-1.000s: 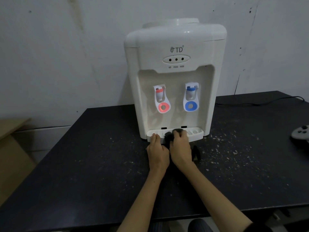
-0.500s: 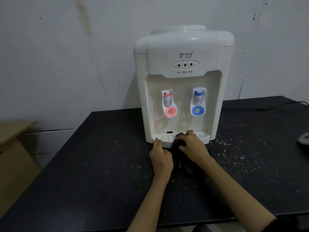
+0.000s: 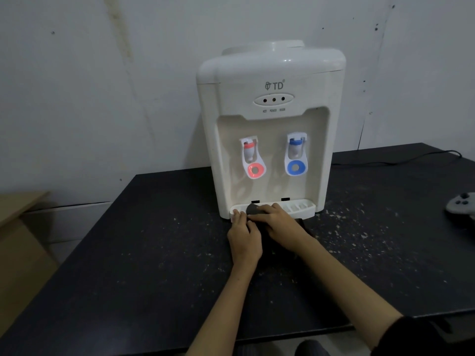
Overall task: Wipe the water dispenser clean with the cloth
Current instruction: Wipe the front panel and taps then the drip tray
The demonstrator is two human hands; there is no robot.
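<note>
The water dispenser (image 3: 270, 129), a cream countertop unit, stands at the back of the black table (image 3: 128, 253), w/ both hands down at its base. What's changed: over the last sec the right hand (image 3: 280, 224) has slid the dark cloth (image 3: 253, 209) leftward along the drip tray (image 3: 300, 210), from about the tray's middle to its left part, so the cloth bundle now sits just beside the left hand (image 3: 244, 236). Left hand has hardly moved; it's at the tray's left front corner, fingers curled over the rim, prob. bracing it so it doesn't slip out. Right hand is curled down onto the cloth, pressing and holding it on the tray; rest of the cloth trails toward the person, under that hand and onto the table. Meaning for the task: tray's grille to the right of the grip is uncovered and looks to have been passed over, so the tray wipe seems close to done, while the body, taps and top are above the grip and I'd judge them still to do. Writing: front panel reads "TD" w/ a small logo and ® mark; below it 3 small lights labelled HOT, POWER, WARM. Red tap (image 3: 250, 160) sits up-left of the grip, blue tap (image 3: 295, 156) up-right. Speckles on the table around the hands.
</note>
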